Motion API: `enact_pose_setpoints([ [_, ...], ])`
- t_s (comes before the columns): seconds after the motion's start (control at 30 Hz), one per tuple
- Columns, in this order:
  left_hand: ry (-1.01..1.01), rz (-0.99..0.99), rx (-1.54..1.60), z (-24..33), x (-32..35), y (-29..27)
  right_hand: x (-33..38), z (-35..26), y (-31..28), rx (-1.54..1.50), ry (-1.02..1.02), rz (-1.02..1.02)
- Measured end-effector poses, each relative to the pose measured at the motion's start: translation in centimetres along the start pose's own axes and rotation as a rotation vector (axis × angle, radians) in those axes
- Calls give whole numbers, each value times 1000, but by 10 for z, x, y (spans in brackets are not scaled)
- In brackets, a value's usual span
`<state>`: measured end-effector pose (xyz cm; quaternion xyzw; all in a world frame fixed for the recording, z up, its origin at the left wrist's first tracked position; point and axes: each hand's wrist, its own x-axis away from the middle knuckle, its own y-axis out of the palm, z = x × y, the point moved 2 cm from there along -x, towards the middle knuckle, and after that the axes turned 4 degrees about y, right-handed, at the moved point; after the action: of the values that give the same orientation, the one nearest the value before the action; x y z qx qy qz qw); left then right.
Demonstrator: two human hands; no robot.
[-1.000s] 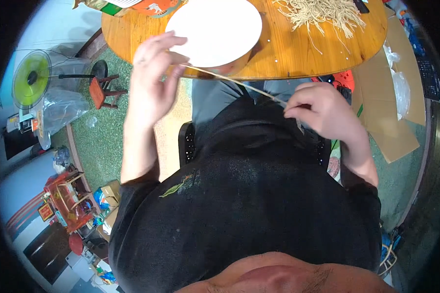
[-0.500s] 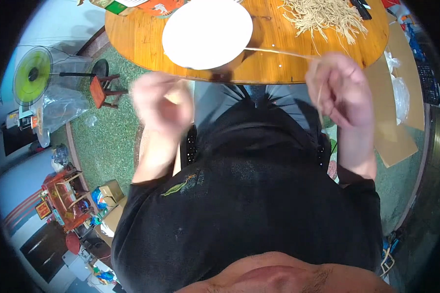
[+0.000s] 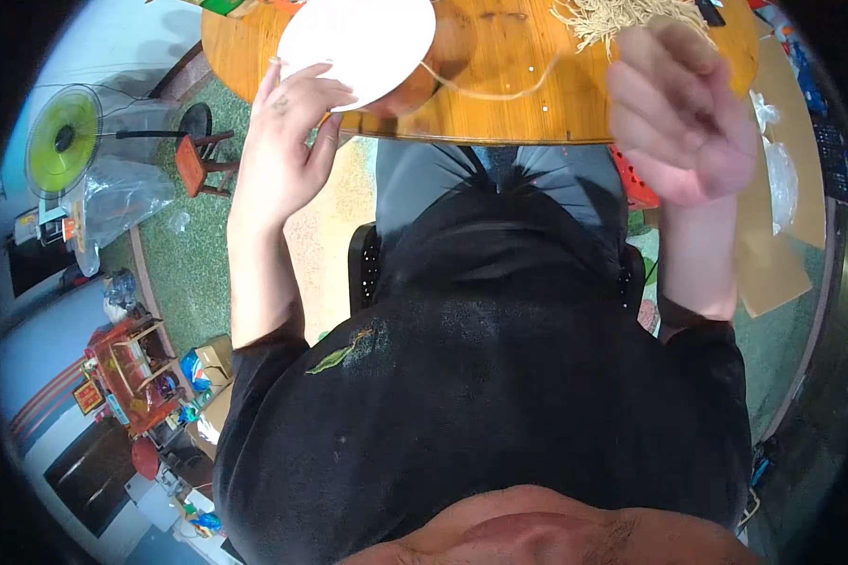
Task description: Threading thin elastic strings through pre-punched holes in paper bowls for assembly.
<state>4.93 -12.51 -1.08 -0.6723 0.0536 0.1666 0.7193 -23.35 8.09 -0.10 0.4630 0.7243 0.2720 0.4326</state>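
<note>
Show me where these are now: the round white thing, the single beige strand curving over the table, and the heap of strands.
Round white thing (image 3: pixel 363 42): head view, middle of its white face.
Single beige strand (image 3: pixel 499 97): head view, lowest part of its curve.
Heap of strands (image 3: pixel 605 17): head view, its left part.

wooden tabletop (image 3: pixel 490 104): glossy | disc (image 3: pixel 358 42): smooth, matt | strands (image 3: pixel 598 21): fibrous, perhaps cotton

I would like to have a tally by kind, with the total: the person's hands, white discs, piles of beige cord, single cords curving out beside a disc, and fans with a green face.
Hands: 2 (left hand, right hand)
White disc: 1
Pile of beige cord: 1
Single cord: 1
Green-faced fan: 1
Total: 6
</note>
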Motion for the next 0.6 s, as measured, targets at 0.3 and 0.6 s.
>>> enact_pose_setpoints([
  [0.3,-8,104,-68,43,-33,11,-8,75,-49,1793,-54,727],
  [0.6,-87,42,0,35,-35,21,-52,128,-85,1965,117,659],
])
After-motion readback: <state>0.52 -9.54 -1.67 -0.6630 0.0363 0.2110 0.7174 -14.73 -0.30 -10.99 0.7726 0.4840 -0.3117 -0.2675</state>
